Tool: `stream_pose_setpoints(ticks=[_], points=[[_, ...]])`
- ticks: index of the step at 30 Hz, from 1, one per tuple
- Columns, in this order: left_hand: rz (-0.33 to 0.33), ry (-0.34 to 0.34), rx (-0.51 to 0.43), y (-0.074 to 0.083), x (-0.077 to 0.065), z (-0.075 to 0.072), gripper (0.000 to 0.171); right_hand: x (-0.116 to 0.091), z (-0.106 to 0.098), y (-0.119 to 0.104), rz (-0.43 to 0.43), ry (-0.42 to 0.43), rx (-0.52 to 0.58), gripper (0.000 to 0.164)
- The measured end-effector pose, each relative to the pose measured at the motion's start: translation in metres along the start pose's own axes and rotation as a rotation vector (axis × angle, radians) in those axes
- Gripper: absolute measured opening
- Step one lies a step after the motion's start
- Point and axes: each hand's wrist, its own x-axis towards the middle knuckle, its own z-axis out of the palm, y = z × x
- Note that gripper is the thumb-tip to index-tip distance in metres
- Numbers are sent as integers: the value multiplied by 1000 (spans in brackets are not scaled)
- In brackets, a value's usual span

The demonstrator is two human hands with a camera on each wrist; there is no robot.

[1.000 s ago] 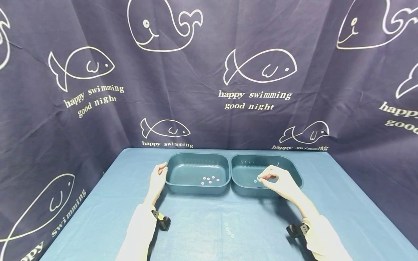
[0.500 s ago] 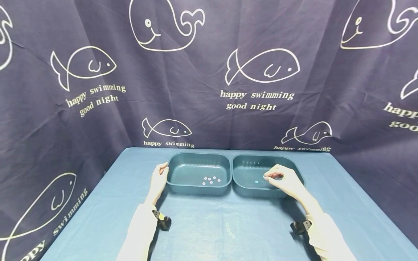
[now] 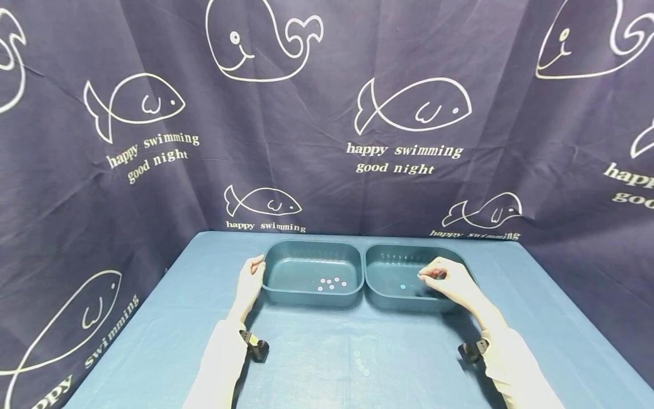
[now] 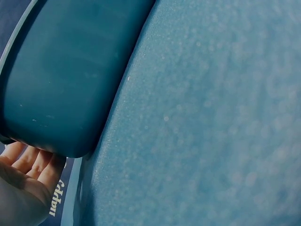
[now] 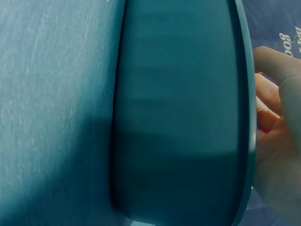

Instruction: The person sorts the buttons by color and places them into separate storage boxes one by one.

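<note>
My left hand (image 3: 250, 279) rests at the left end of a dark teal plastic bin (image 3: 311, 296). In the left wrist view, the fingers (image 4: 40, 165) touch the bin's end wall; they look fairly straight. Several small pinkish-white discs with darker centres (image 3: 329, 282) lie on that bin's floor. Over the matching right bin (image 3: 409, 303), my right hand (image 3: 452, 279) pinches a small pale bluish piece (image 3: 420, 276) between thumb and forefinger. A small bright blue disc (image 3: 403, 287) lies below on that bin's floor. The right wrist view hides my fingertips behind the bin's rim (image 5: 251, 117).
Both bins stand side by side near the back of a table under a light blue cloth (image 3: 306, 352). Several faint, pale ring-like pieces (image 3: 360, 364) lie on the cloth in front. A dark curtain with fish drawings (image 3: 327, 113) hangs behind.
My right hand has drawn slightly to the right over the right bin, away from the blue disc, still pinching the small piece. My left hand stays at the left bin's end.
</note>
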Motion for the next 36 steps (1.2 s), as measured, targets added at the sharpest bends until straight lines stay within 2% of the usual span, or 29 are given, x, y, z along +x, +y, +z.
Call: stream_pose_setpoints(ticks=[13, 23, 36], points=[[-4, 4, 10, 1, -1, 0, 33, 1, 1, 4, 30, -7, -23, 11], [-5, 4, -4, 0, -1, 1, 33, 2, -1, 2, 7, 15, -25, 14], [1, 12, 16, 0, -1, 0, 33, -3, -3, -2, 45, 9, -15, 13]])
